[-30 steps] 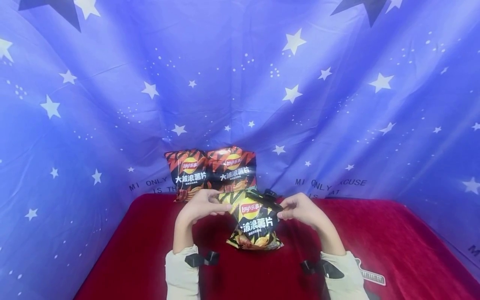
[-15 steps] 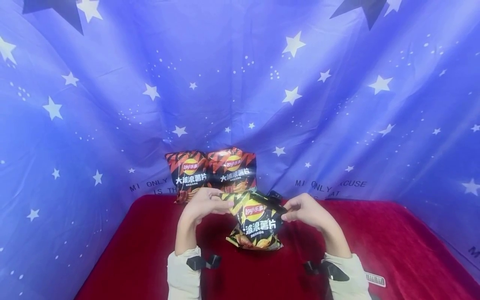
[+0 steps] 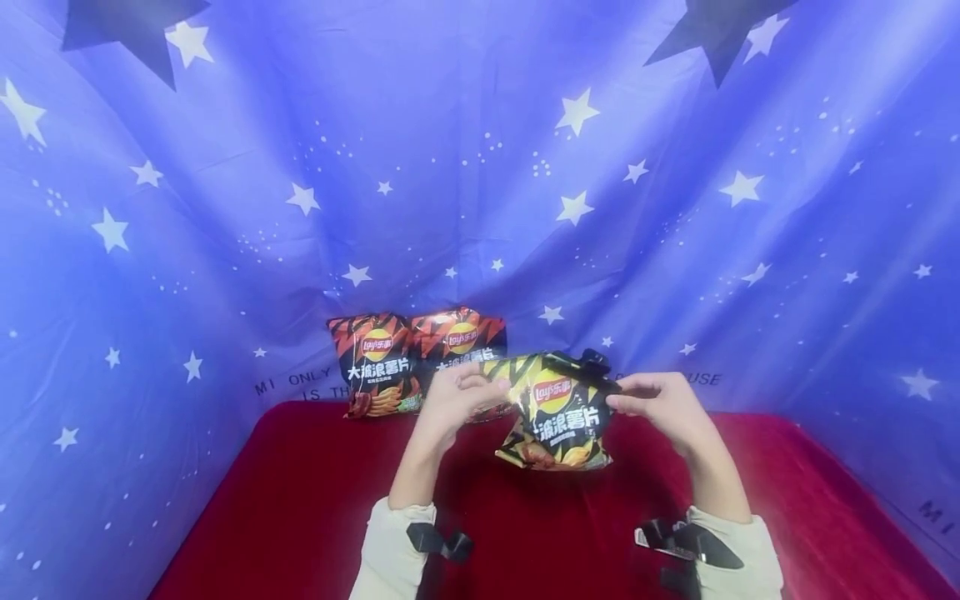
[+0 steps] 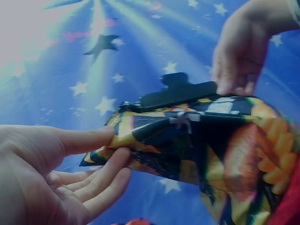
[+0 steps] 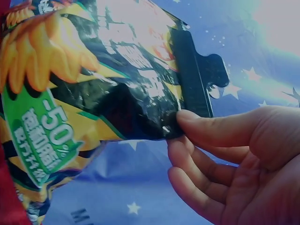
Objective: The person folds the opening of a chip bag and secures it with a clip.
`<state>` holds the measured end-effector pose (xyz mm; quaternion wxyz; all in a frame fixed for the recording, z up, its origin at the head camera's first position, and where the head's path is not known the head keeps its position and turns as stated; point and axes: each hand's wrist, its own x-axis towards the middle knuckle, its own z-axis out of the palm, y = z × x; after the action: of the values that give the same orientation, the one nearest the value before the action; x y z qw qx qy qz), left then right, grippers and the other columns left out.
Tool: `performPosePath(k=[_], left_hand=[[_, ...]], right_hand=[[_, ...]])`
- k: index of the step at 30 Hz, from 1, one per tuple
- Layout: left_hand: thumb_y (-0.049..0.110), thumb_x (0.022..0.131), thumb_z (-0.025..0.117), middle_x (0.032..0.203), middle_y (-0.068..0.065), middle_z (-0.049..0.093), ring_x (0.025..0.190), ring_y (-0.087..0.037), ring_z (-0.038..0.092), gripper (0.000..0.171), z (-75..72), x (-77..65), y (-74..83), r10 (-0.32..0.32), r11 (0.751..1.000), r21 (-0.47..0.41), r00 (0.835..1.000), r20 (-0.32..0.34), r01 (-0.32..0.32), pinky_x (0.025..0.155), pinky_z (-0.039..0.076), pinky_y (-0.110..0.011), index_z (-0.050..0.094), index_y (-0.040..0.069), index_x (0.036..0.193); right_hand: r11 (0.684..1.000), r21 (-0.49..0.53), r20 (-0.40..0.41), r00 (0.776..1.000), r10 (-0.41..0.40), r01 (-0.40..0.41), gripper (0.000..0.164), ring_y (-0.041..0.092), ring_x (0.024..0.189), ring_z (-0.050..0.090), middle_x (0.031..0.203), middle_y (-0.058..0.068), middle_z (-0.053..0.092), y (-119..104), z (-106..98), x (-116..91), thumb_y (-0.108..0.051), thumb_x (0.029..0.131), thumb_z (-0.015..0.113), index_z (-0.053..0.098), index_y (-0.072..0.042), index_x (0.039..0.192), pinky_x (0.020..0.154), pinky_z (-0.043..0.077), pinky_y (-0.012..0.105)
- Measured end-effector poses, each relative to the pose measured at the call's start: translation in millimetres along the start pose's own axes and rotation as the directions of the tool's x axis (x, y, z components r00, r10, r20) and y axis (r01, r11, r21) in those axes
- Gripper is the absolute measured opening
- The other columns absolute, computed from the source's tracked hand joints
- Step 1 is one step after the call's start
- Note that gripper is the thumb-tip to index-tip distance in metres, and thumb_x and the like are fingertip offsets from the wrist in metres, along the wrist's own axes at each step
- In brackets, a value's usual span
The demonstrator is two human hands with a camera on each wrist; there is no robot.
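A black and yellow bag of chips (image 3: pixel 566 412) hangs upright between my two hands, front toward me. My left hand (image 3: pixel 461 400) pinches its upper left corner between thumb and fingers, as the left wrist view shows. With thumb and fingertips my right hand (image 3: pixel 667 408) pinches the upper right corner, beside a black bag clip (image 5: pixel 194 70). That clip (image 4: pixel 180 91) sits along the bag's top edge, its handle pointing away from the bag. In the right wrist view a green label shows low on the bag.
Two red and black chip bags stand side by side at the back of the red-covered table (image 3: pixel 315 517): the left bag (image 3: pixel 375 367) and the right bag (image 3: pixel 465 333), partly behind my left hand. A starry blue curtain (image 3: pixel 450 167) hangs behind. A pale object (image 3: pixel 648 542) lies near my right wrist.
Both hands have carried the chip bag to the right and upward, with the clip still on its top edge. The red bags stay in place; the head view has shifted slightly.
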<state>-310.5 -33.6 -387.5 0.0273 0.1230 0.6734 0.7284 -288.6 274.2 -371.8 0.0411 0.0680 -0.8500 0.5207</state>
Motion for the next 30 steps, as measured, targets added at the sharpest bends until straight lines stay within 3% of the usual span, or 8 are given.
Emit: performPosePath(k=[3, 7, 11, 16, 19, 25, 30], left_hand=[[0.014, 0.086, 0.081, 0.068, 0.004, 0.066, 0.063, -0.011, 0.048, 0.026, 10.4, 9.1, 0.0, 0.021, 0.999, 0.029, 1.000, 0.013, -0.021, 0.058, 0.040, -0.024, 0.056, 0.008, 0.077], [0.011, 0.084, 0.081, 0.072, 0.004, 0.067, 0.070, -0.011, 0.059, 0.028, 24.6, 24.0, -0.3, 0.004, 1.000, 0.002, 1.000, -0.009, -0.004, 0.072, 0.055, -0.027, 0.055, 0.012, 0.078], [0.009, 0.083, 0.081, 0.077, 0.000, 0.069, 0.077, -0.014, 0.068, 0.022, 38.7, 40.5, -1.8, -0.036, 0.999, -0.044, 0.997, -0.073, 0.033, 0.091, 0.060, -0.041, 0.059, 0.009, 0.082], [0.007, 0.081, 0.082, 0.081, -0.009, 0.073, 0.076, -0.015, 0.067, 0.019, 55.9, 59.5, -7.8, -0.060, 0.998, -0.023, 0.988, -0.146, 0.057, 0.091, 0.060, -0.042, 0.064, 0.004, 0.085], [0.007, 0.081, 0.083, 0.086, -0.013, 0.075, 0.078, -0.016, 0.066, 0.021, 64.6, 67.3, -11.4, -0.076, 0.997, 0.010, 0.980, -0.184, 0.079, 0.090, 0.060, -0.040, 0.068, 0.000, 0.093], [0.011, 0.081, 0.083, 0.113, -0.020, 0.074, 0.105, -0.028, 0.070, 0.052, 75.1, 78.4, -21.3, -0.138, 0.989, 0.015, 0.965, -0.224, 0.145, 0.099, 0.056, -0.041, 0.064, -0.005, 0.126], [0.006, 0.079, 0.083, 0.115, -0.022, 0.073, 0.107, -0.031, 0.070, 0.056, 81.9, 83.8, -35.0, -0.142, 0.990, -0.040, 0.955, -0.261, 0.136, 0.098, 0.058, -0.039, 0.062, -0.007, 0.129]], right_hand=[[1.000, 0.005, -0.019, 1.000, 0.013, -0.013, 0.035, 0.006, 0.072, 0.067, 0.081, -0.006, 0.075, 0, -10, 5, -0.005, 0.088, 0.076, 0.067, 0.016, 0.115, 0.069, 0.059, 0.027], [0.999, -0.001, -0.033, 0.998, 0.045, -0.045, 0.039, 0.006, 0.071, 0.068, 0.082, -0.006, 0.075, 4, -21, 17, -0.006, 0.089, 0.075, 0.065, 0.017, 0.118, 0.070, 0.061, 0.028], [0.996, -0.012, -0.042, 0.995, 0.089, -0.090, 0.041, 0.005, 0.074, 0.066, 0.082, -0.010, 0.073, 11, -25, 32, -0.010, 0.091, 0.075, 0.064, 0.016, 0.121, 0.072, 0.058, 0.027], [0.986, -0.001, -0.056, 0.984, 0.168, -0.168, 0.044, 0.007, 0.077, 0.066, 0.082, -0.009, 0.071, 24, -26, 48, -0.010, 0.092, 0.073, 0.061, 0.017, 0.124, 0.073, 0.057, 0.023], [0.977, 0.010, -0.070, 0.975, 0.211, -0.211, 0.045, 0.006, 0.077, 0.066, 0.083, -0.008, 0.070, 33, -26, 55, -0.009, 0.092, 0.073, 0.059, 0.017, 0.126, 0.074, 0.058, 0.023], [0.965, 0.086, -0.106, 0.961, 0.257, -0.249, 0.044, 0.006, 0.069, 0.067, 0.073, -0.007, 0.068, 46, -23, 64, -0.002, 0.091, 0.072, 0.056, 0.021, 0.126, 0.072, 0.061, 0.026], [0.956, 0.142, -0.149, 0.949, 0.276, -0.256, 0.041, 0.005, 0.061, 0.064, 0.066, -0.007, 0.067, 52, -21, 67, 0.003, 0.090, 0.071, 0.057, 0.023, 0.122, 0.065, 0.060, 0.024]])
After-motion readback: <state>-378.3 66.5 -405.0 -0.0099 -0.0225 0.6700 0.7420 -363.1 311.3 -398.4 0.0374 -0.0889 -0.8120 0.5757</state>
